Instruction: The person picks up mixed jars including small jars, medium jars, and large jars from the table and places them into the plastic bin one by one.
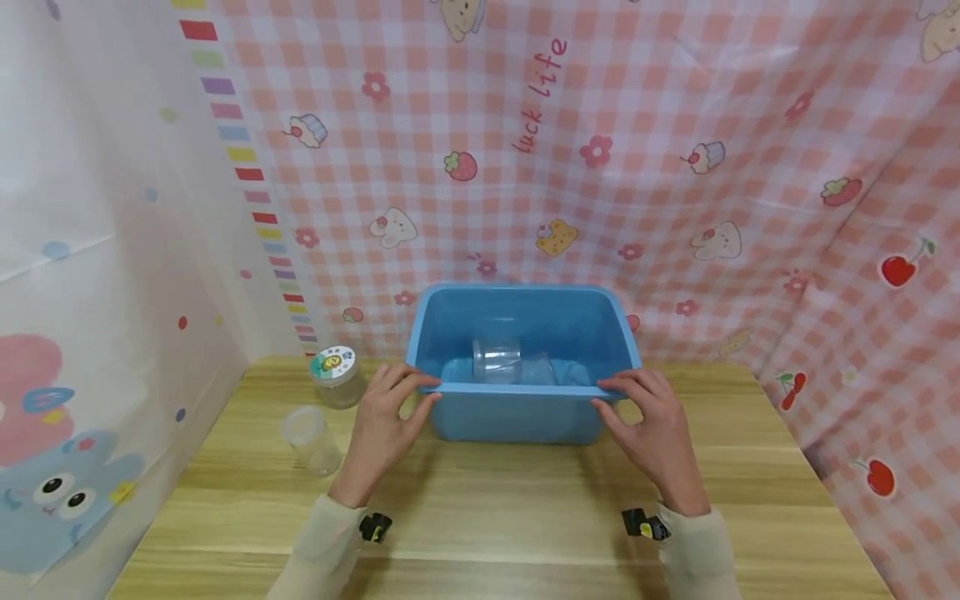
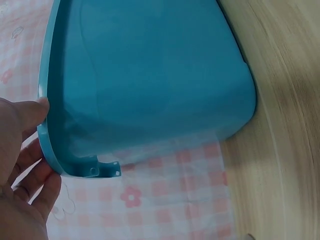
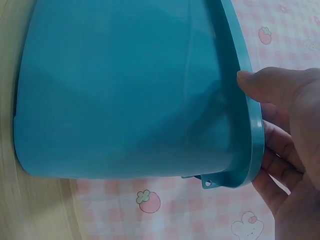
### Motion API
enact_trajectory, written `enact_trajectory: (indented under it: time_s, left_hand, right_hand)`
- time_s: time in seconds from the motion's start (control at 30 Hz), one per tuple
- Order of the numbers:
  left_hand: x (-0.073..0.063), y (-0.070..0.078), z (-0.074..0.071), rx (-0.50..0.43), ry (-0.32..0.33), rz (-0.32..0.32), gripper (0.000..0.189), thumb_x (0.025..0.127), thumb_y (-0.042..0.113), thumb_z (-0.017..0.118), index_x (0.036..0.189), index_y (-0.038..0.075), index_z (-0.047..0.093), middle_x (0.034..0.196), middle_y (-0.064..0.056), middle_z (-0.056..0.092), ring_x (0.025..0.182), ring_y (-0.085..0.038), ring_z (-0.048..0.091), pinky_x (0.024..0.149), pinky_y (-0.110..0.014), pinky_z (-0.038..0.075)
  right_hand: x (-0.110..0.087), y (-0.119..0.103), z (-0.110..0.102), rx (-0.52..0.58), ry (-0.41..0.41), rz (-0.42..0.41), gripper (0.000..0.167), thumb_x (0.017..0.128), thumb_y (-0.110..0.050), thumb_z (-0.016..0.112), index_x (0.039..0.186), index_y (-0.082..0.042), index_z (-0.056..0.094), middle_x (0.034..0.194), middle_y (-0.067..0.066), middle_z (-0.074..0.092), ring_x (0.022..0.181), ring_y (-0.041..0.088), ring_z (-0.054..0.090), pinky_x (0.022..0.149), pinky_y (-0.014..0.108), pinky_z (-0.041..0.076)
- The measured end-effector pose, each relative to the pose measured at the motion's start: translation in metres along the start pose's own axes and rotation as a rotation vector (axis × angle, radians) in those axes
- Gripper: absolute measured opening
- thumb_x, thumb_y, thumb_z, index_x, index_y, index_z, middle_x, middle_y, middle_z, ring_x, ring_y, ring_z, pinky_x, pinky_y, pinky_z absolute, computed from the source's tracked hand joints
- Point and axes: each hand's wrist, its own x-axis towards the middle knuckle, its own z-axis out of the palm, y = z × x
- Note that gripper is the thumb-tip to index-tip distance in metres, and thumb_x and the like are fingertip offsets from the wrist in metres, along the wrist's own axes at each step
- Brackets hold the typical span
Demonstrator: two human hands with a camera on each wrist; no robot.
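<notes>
A blue plastic bin (image 1: 517,419) stands on the wooden table against the cloth backdrop. My left hand (image 1: 386,421) pinches its near rim at the left corner, thumb in front and fingers over the top. At the right corner my right hand (image 1: 651,425) grips the same rim in a like way. Inside the bin lies a clear plastic jar (image 1: 497,360) on its side, with other clear pieces beside it that are hard to make out. Both wrist views show the bin's outer wall (image 2: 160,75) and the thumbs pressed at its rim (image 3: 255,125).
Left of the bin stand a clear jar with a printed green and white lid (image 1: 335,367) and, nearer, a clear jar with a pale lid (image 1: 307,433). Patterned cloth (image 1: 525,208) hangs behind and on both sides of the wooden table (image 1: 510,508).
</notes>
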Motion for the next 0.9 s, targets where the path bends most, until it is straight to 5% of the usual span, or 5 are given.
enact_trajectory:
  time_s: [0.53,0.9]
  left_hand:
    - [0.0,0.006,-0.021,0.019,-0.122,0.046,0.033,0.088,0.023,0.083,0.118,0.013,0.073,0.116,-0.002,0.066,0.111,-0.021,0.058,0.092,-0.04,0.055]
    - [-0.004,-0.004,-0.038,0.108,-0.091,-0.038,0.07,0.076,0.034,0.091,0.134,0.008,0.062,0.131,-0.011,0.06,0.125,-0.032,0.05,0.103,-0.054,0.048]
  right_hand:
    - [-0.002,-0.004,0.003,-0.002,-0.011,0.042,0.027,0.08,-0.013,0.088,0.104,-0.01,0.077,0.104,0.004,0.07,0.102,0.019,0.057,0.086,0.041,0.052]
    - [-0.001,-0.001,0.003,-0.014,-0.018,0.062,0.027,0.081,-0.016,0.088,0.105,-0.01,0.077,0.105,0.004,0.07,0.102,0.019,0.057,0.086,0.042,0.052]
